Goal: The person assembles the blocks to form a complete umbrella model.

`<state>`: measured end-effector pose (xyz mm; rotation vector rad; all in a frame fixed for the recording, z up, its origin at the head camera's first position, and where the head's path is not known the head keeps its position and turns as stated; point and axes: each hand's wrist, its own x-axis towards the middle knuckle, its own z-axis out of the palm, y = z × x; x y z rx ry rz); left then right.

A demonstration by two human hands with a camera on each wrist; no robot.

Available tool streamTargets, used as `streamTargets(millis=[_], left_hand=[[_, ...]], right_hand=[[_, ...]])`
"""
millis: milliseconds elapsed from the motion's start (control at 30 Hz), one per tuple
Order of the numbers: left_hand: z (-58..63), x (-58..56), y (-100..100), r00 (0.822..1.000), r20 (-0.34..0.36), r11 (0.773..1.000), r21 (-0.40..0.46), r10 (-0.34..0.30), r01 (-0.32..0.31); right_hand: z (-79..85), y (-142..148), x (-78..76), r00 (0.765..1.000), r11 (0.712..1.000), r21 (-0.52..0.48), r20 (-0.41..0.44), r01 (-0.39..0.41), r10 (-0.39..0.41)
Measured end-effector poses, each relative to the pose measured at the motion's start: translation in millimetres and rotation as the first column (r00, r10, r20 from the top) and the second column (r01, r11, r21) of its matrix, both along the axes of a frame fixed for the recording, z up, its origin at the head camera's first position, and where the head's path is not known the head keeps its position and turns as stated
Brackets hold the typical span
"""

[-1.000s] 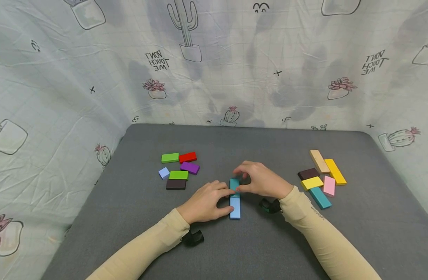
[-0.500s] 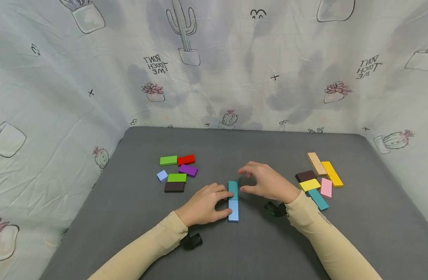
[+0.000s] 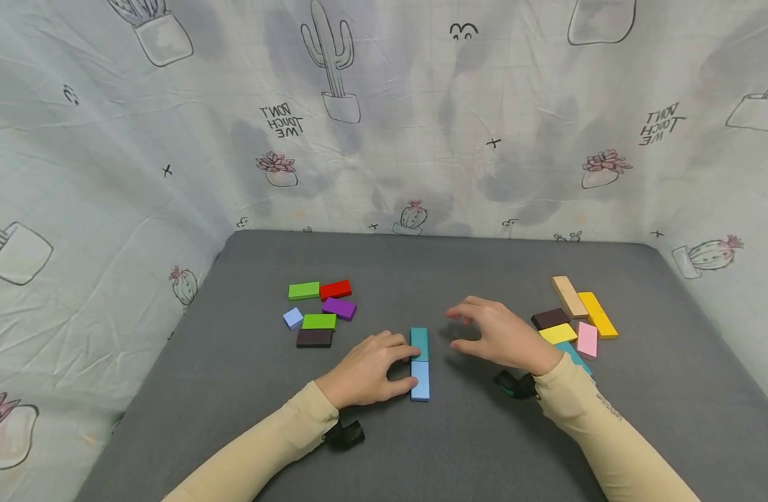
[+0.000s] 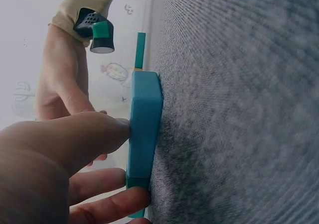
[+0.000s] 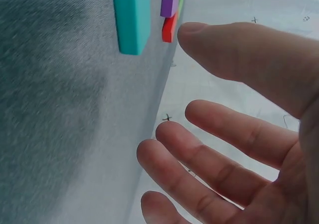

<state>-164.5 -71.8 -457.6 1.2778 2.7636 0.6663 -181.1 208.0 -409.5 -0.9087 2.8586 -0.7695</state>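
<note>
A teal block (image 3: 419,339) and a light blue block (image 3: 420,385) lie end to end in one line at the middle of the table. My left hand (image 3: 366,371) rests at their left side, its thumb touching the light blue block and its fingertips at the teal one. The left wrist view has the thumb against the near block (image 4: 144,129) from close up. To the right of the pair, apart from both, hovers my right hand (image 3: 499,335). Its fingers are spread and hold nothing, as the right wrist view confirms, with the teal block (image 5: 132,20) beyond.
At the left lie a red block (image 3: 335,289), a purple block (image 3: 339,308), two green blocks, a dark brown block (image 3: 314,338) and a small blue block (image 3: 292,318). A right cluster includes a pink block (image 3: 587,340) and a tan block (image 3: 569,297). Patterned cloth (image 3: 384,139) stands behind.
My right hand has drawn away from the teal block, moving to the right toward the right cluster. The left hand stays at the two blocks, which still lie end to end.
</note>
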Motion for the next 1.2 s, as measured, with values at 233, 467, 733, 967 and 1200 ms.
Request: streamTargets(millis=[233,467,733,967,1200], left_hand=[[0.4,0.7,0.1,1.000,0.006,1.000,-0.004,0.004,-0.004],[-0.2,1.9,-0.5,1.000,0.009,1.000,-0.008,0.005,-0.005],[-1.4,2.6,-0.9,1.000,0.006,1.000,-0.008,0.007,-0.007],[-0.9,3.2,-0.8,1.000,0.006,1.000,-0.001,0.009,-0.009],[0.9,3.4,-0.5,1.000,0.008,1.000,0.000,0.011,-0.011]], right_hand=[[-3.9,12.5,4.2,1.000,1.000,0.017,-0.017,0.013,-0.012],[-3.1,19.4,9.1,0.999,0.999,0.020,-0.022,0.029,-0.028],[-0.7,29.3,15.9,0.996,0.998,0.019,-0.071,0.056,-0.054],[0.2,44.0,22.4,0.993,0.994,0.038,-0.070,0.103,-0.100],[3.8,60.6,27.5,0.988,0.989,0.051,-0.081,0.139,-0.135]])
